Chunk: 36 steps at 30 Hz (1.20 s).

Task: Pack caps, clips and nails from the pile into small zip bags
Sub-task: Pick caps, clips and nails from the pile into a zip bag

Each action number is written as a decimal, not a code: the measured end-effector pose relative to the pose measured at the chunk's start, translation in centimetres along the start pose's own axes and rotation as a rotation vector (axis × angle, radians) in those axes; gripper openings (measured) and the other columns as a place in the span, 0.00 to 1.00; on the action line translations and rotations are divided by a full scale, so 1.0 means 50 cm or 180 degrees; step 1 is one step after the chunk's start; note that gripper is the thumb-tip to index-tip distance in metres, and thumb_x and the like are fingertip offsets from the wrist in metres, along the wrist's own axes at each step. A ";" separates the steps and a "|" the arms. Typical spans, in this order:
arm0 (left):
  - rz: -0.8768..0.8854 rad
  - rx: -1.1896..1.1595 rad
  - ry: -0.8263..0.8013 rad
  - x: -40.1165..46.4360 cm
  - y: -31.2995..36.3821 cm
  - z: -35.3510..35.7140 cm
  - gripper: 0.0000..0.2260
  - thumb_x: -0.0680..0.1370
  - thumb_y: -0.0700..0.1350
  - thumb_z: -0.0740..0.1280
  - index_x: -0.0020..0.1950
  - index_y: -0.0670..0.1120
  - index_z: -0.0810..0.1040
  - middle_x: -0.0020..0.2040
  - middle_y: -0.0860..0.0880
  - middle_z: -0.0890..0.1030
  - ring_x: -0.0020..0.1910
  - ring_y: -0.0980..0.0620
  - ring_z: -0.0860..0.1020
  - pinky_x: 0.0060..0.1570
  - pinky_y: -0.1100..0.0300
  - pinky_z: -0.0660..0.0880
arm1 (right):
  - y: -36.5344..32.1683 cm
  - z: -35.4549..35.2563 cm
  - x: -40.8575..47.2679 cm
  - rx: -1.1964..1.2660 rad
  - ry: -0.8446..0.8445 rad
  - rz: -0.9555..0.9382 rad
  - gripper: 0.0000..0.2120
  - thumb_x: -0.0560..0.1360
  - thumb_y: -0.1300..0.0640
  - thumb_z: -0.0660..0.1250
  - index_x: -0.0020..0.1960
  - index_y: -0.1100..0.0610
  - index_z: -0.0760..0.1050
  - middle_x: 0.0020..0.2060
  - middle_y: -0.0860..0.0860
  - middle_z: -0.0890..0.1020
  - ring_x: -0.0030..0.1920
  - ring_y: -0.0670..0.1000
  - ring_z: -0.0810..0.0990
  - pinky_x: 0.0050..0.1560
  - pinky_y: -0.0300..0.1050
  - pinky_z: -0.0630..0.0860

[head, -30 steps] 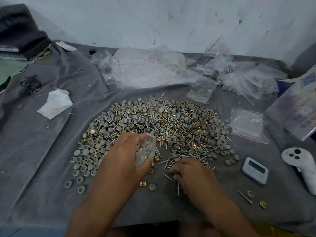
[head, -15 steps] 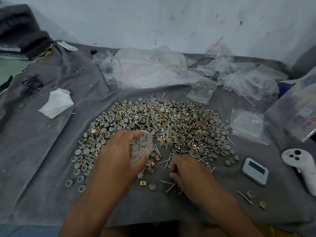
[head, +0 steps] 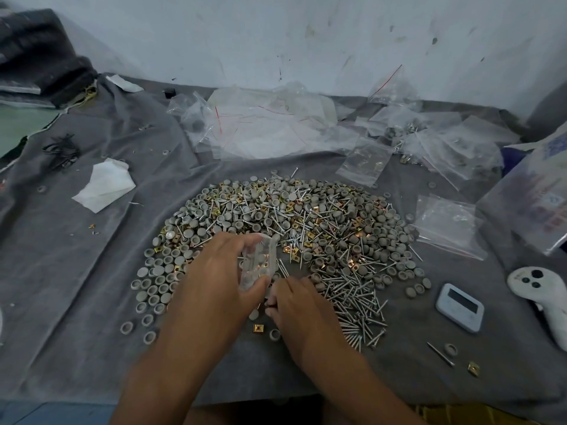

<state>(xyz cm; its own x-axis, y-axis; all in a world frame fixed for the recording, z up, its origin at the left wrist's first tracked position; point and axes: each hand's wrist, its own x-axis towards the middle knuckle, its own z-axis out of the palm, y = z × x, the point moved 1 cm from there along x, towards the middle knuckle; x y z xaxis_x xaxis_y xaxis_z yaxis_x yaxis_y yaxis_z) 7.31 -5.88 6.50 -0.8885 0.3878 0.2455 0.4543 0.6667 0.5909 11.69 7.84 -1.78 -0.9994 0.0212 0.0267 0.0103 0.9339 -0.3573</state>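
A wide pile [head: 306,228] of grey caps, brass clips and silver nails lies on the grey cloth [head: 76,271]. My left hand [head: 214,280] holds a small clear zip bag [head: 257,265] upright over the pile's near edge; a few pieces show inside it. My right hand [head: 294,305] sits just right of the bag's lower end, fingers curled and pinched together on something small that I cannot make out. A loose brass clip [head: 258,327] and grey caps lie below the hands. Nails [head: 356,302] are gathered to the right of my right hand.
Empty zip bags [head: 264,127] are heaped at the back, with filled ones [head: 365,162] to the back right and a flat stack [head: 448,228] at right. A white timer [head: 459,307] and white controller [head: 540,292] lie at right, a tissue [head: 104,185] at left.
My right hand has moved left and up, from the nails to the bag's lower end. The left hand has kept the bag over the same spot.
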 end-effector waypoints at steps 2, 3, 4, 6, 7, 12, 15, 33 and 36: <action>0.0017 -0.0002 -0.0012 0.000 0.000 0.000 0.24 0.69 0.45 0.77 0.64 0.53 0.77 0.49 0.59 0.72 0.41 0.68 0.70 0.40 0.71 0.65 | 0.000 0.001 -0.001 -0.0003 -0.0011 -0.0029 0.09 0.81 0.53 0.64 0.58 0.54 0.69 0.58 0.50 0.75 0.58 0.52 0.71 0.56 0.45 0.71; 0.0010 0.0000 -0.0013 0.000 -0.001 0.000 0.24 0.69 0.45 0.78 0.63 0.53 0.77 0.49 0.59 0.72 0.41 0.68 0.70 0.40 0.71 0.65 | 0.001 -0.002 0.000 0.0146 -0.0025 0.0026 0.08 0.81 0.53 0.65 0.57 0.53 0.69 0.57 0.50 0.75 0.57 0.52 0.72 0.55 0.45 0.72; 0.0002 -0.0003 -0.0016 0.001 -0.002 0.000 0.24 0.69 0.46 0.78 0.63 0.53 0.77 0.49 0.59 0.72 0.40 0.68 0.70 0.40 0.71 0.64 | 0.005 -0.007 0.000 0.0367 -0.0058 0.0124 0.07 0.80 0.54 0.66 0.55 0.52 0.69 0.55 0.49 0.76 0.56 0.52 0.73 0.55 0.46 0.72; -0.0015 -0.0006 -0.0021 0.000 -0.004 0.001 0.23 0.69 0.46 0.77 0.63 0.53 0.77 0.48 0.60 0.71 0.40 0.67 0.70 0.40 0.70 0.64 | 0.018 -0.022 -0.005 0.0909 -0.0102 0.0372 0.07 0.79 0.55 0.69 0.49 0.51 0.70 0.50 0.48 0.77 0.51 0.49 0.76 0.53 0.46 0.74; -0.0017 -0.0004 -0.0019 -0.001 -0.004 0.002 0.23 0.69 0.47 0.77 0.63 0.54 0.77 0.47 0.61 0.71 0.40 0.67 0.70 0.40 0.70 0.64 | 0.027 -0.031 -0.011 0.1181 -0.0049 0.0465 0.07 0.78 0.55 0.70 0.47 0.51 0.71 0.47 0.46 0.78 0.47 0.46 0.77 0.50 0.44 0.76; 0.0001 -0.0058 -0.0090 -0.004 -0.004 0.011 0.22 0.70 0.48 0.76 0.63 0.57 0.76 0.50 0.61 0.72 0.39 0.65 0.71 0.40 0.64 0.67 | 0.058 -0.103 -0.050 0.2724 0.0585 0.0554 0.10 0.74 0.58 0.76 0.42 0.46 0.76 0.44 0.44 0.84 0.44 0.43 0.82 0.45 0.37 0.78; 0.0133 -0.0106 -0.0179 -0.005 0.007 0.022 0.20 0.72 0.49 0.74 0.63 0.58 0.76 0.52 0.62 0.73 0.42 0.65 0.72 0.42 0.65 0.69 | 0.053 -0.135 -0.055 0.3256 0.0840 0.0385 0.09 0.74 0.58 0.75 0.44 0.46 0.77 0.48 0.47 0.85 0.49 0.48 0.84 0.50 0.43 0.80; 0.0306 -0.0350 -0.0405 -0.005 0.026 0.036 0.19 0.71 0.46 0.74 0.62 0.55 0.80 0.50 0.62 0.76 0.45 0.68 0.74 0.46 0.77 0.66 | 0.017 -0.151 -0.040 0.1176 0.1848 -0.0625 0.06 0.72 0.62 0.77 0.42 0.56 0.80 0.44 0.43 0.84 0.48 0.44 0.83 0.48 0.46 0.79; 0.0284 -0.0308 -0.0412 -0.006 0.024 0.038 0.19 0.71 0.48 0.75 0.62 0.57 0.79 0.51 0.62 0.75 0.45 0.67 0.73 0.44 0.75 0.66 | 0.016 -0.153 -0.041 0.1179 0.1881 -0.0654 0.06 0.71 0.62 0.77 0.42 0.57 0.80 0.45 0.44 0.85 0.49 0.43 0.83 0.49 0.42 0.79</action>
<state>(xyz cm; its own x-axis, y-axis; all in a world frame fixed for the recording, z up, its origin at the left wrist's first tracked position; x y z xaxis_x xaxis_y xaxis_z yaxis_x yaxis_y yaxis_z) 8.26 -3.99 5.69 -0.8263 0.5253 0.2030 0.5168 0.5641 0.6439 13.97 11.29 5.04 -0.7944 0.1452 0.5897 -0.2922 0.7599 -0.5807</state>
